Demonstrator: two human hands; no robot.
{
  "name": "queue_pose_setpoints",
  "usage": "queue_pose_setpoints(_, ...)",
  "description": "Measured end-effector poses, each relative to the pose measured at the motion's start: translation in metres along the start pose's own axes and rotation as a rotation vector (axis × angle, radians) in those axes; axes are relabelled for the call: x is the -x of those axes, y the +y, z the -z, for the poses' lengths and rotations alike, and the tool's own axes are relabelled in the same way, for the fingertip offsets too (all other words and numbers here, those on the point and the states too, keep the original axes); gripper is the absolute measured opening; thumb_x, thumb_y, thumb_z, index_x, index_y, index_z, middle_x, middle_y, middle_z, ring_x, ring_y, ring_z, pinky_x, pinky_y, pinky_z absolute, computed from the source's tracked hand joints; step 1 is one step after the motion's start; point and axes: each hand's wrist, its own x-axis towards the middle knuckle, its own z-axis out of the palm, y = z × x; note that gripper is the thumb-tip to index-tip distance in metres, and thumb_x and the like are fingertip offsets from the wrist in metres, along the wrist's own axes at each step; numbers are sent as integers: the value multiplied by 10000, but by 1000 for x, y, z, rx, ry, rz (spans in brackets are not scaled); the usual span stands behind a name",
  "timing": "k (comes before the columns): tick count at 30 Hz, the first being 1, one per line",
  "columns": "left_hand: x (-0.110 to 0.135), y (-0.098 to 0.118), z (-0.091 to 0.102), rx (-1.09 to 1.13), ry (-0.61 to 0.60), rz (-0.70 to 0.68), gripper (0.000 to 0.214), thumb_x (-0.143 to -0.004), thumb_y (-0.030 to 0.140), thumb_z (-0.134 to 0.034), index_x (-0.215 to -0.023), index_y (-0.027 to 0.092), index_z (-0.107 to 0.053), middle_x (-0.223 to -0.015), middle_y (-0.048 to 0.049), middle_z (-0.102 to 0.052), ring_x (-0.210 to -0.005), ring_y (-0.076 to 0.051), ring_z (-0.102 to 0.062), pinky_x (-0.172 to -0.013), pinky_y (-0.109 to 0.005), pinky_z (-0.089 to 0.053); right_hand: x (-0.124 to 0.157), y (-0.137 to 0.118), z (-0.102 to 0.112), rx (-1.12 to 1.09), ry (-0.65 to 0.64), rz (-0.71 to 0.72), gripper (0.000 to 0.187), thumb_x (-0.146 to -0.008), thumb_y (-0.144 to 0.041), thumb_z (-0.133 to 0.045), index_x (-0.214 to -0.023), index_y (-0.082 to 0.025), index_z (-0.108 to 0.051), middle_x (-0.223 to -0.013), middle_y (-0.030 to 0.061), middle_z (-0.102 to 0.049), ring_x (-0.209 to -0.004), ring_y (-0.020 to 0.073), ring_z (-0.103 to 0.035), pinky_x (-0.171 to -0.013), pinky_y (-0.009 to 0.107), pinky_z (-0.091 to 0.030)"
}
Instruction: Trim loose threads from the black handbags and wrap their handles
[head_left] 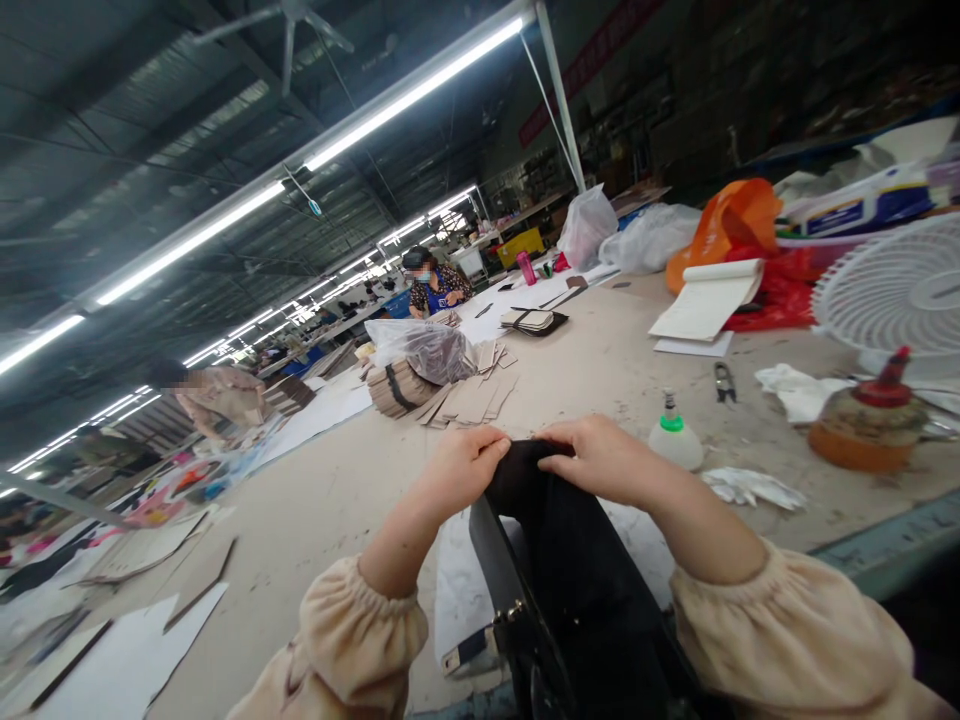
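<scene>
A black bag [600, 590] with small metal fittings on its left side lies at the table's near edge, over white sheets [459, 565]. Its opening faces up, and dark fabric shows inside. At the far end, my left hand [463, 465] pinches the left corner of the rim between thumb and fingers. My right hand [604, 462] grips the same rim a little to the right, its thumb over the edge. A strap end with a metal tip [465, 652] sticks out at the bag's lower left. The near part of the bag runs out of view.
On the right are a white bottle with a green collar [675, 440], a crumpled white glove [754, 488], small nippers [724, 382], a glue bottle [870, 430] and a white fan [900, 290]. Ahead lie stacked brown pieces [405, 388]. Co-workers [442, 290] stand farther off.
</scene>
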Motion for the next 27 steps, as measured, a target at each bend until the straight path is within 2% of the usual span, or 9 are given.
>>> queue_pose_setpoints(3, 4, 1, 1, 64, -30, 1, 239, -779, 195, -439, -905, 198, -643, -787, 15, -648, -732, -120, -559, -629, -208, -381, -3, 1, -3, 53, 33, 11, 195, -748, -216, -562, -879, -229, -706, -823, 9, -708, -740, 160, -600, -653, 240, -387)
queue_pose_setpoints(7, 9, 0, -3, 97, 1, 24, 280, -685, 119, -444, -889, 192, -621, -753, 24, -637, -697, -119, -557, -589, -202, -384, -5, 2, -6, 80, 63, 13, 177, -762, -223, -556, -859, -235, -704, -793, -1, -706, -734, 151, -602, -640, 236, -373)
queue_pose_setpoints(12, 6, -4, -5, 108, 5, 69, 248, -678, 153, -487, -890, 197, -607, -744, 27, -630, -665, -114, -547, -561, -200, -371, -7, 5, -11, 100, 100, -16, 111, -734, -238, -586, -774, -225, -689, -698, -10, -680, -670, 137, -579, -588, 233, -340)
queue_pose_setpoints(18, -12, 2, 3, -183, -143, 111, 232, -637, 330, -639, -844, 225, -644, -728, 13, -625, -675, -149, -541, -530, -224, -321, -11, 8, -18, 76, 124, -68, 106, -695, -272, -619, -776, -248, -684, -682, -31, -663, -662, 127, -564, -572, 228, -323)
queue_pose_setpoints(22, -22, 12, 0, -395, -120, 89, 163, -676, 331, -609, -781, 220, -666, -676, -6, -624, -649, -157, -529, -527, -242, -289, -12, 11, -19, 87, 132, -98, 79, -682, -301, -633, -729, -252, -672, -648, -37, -642, -632, 122, -539, -547, 230, -296)
queue_pose_setpoints(27, -25, 14, -9, -408, -99, 49, 177, -758, 325, -538, -751, 204, -667, -649, -15, -624, -613, -147, -516, -529, -242, -284, -12, 17, -18, 99, 142, -81, 155, -716, -339, -601, -627, -215, -629, -579, -30, -590, -579, 112, -492, -520, 234, -261)
